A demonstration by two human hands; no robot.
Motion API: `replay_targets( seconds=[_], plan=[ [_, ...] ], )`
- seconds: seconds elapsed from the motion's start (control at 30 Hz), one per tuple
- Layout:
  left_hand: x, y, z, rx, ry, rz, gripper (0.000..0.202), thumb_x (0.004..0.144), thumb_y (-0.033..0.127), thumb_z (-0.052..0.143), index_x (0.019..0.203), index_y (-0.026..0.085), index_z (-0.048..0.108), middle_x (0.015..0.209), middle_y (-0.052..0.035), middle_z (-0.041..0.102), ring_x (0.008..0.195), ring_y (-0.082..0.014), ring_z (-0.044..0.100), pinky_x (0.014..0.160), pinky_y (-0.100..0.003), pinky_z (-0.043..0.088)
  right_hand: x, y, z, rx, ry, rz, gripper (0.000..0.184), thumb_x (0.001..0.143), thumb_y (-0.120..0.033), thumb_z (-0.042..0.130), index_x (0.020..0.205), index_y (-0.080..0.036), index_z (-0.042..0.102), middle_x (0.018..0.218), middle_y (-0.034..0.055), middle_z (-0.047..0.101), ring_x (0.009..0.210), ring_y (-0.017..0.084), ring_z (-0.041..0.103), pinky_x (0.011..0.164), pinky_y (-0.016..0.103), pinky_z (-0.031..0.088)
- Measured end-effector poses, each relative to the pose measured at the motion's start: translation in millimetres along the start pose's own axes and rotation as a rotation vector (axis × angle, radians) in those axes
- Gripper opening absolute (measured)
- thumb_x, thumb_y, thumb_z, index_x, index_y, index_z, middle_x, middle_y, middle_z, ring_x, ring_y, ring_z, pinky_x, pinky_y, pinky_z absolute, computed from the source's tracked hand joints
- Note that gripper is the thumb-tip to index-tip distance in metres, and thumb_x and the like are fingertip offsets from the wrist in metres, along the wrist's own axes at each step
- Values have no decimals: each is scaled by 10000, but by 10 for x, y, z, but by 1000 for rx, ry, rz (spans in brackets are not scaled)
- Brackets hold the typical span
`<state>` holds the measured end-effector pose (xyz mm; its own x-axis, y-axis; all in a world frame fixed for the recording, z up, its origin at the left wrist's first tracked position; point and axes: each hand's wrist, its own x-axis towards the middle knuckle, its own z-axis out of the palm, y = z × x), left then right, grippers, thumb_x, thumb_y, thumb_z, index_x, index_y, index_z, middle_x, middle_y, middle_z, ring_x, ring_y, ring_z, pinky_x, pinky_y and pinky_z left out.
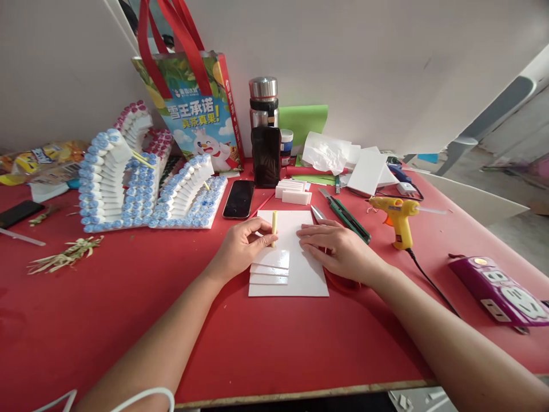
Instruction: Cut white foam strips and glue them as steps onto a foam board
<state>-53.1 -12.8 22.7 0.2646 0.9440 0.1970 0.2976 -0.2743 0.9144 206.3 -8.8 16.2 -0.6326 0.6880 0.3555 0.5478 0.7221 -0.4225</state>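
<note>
My left hand (244, 247) pinches a short pale-yellow stick (274, 228), held upright over a white board (306, 280). Just below the stick, a few glossy white pieces (270, 269) overlap like steps on the board's left half. My right hand (332, 249) lies palm down across the board's right edge, fingers stretched out, with nothing visible in it. Partly under that hand are scissors (317, 213), their blades pointing away and red handles showing beneath the wrist. Beyond the right hand lies a green utility knife (349, 220).
A yellow glue gun (397, 217) and a purple power strip (500, 292) lie to the right. Behind the board are small white blocks (295, 194), phones (239, 199), and a steel flask (263, 97). Blue-and-white stepped models (111, 189) and a printed bag (201, 114) stand at left.
</note>
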Motion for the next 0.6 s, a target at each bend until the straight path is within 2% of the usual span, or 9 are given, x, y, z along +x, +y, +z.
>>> replay_targets(
  seconds=[0.13, 0.6],
  plan=[
    [1, 8, -9, 4, -9, -6, 191, 880, 371, 708, 823, 190, 688, 832, -22, 671, 793, -170, 672, 762, -292, 581, -5, 1, -26, -19, -36, -17, 283, 993, -208, 521, 1032, -253, 798, 1276, 55, 741, 1208, 272, 690, 1107, 500, 469],
    [8, -64, -21, 4, -17, -6, 215, 890, 400, 709, 856, 189, 690, 864, -26, 679, 812, -171, 684, 773, -287, 566, -8, -4, -16, 9, 7, -12, 261, 992, -210, 535, 1000, -232, 794, 1217, 63, 766, 1145, 252, 718, 1082, 467, 502]
  ],
)
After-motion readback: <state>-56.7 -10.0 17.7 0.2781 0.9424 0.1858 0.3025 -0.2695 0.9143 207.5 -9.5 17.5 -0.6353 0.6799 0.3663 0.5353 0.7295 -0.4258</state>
